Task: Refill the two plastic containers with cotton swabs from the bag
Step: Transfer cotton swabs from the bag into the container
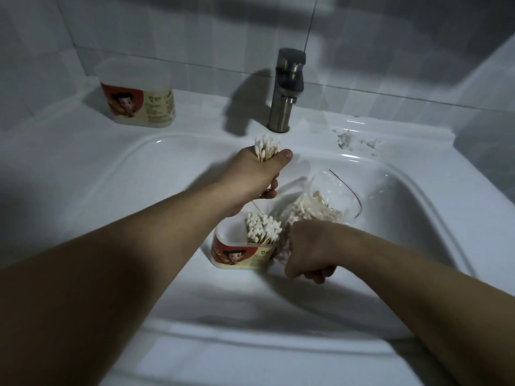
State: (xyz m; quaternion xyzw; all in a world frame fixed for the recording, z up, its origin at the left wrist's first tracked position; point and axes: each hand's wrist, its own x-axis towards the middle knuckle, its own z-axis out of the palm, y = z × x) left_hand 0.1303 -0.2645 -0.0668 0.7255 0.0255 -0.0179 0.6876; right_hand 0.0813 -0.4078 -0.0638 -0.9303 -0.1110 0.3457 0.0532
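The left grip (259, 174) is fisted round a bundle of wooden-stemmed cotton swabs (266, 147), fluffy tips up. The right grip (306, 246) clutches the crinkly clear bag (331, 190), just beside the rounded near container (239, 253) in the glossy sink (125, 168). The translucent far container (139, 98) stands far left on the counter (209, 112).

Dim, grey-blue indoor light, coming from right of frame. Hard shadow of faucet (287, 90) falls leftward onto sink (69, 162) rim. Broad soft shadows cross basin at lower centre. Small glare streaks on rim, upper right. Upper left: plastic container (136, 93) soft, label smeared. Wide-angle bowing at edges, corners dark.
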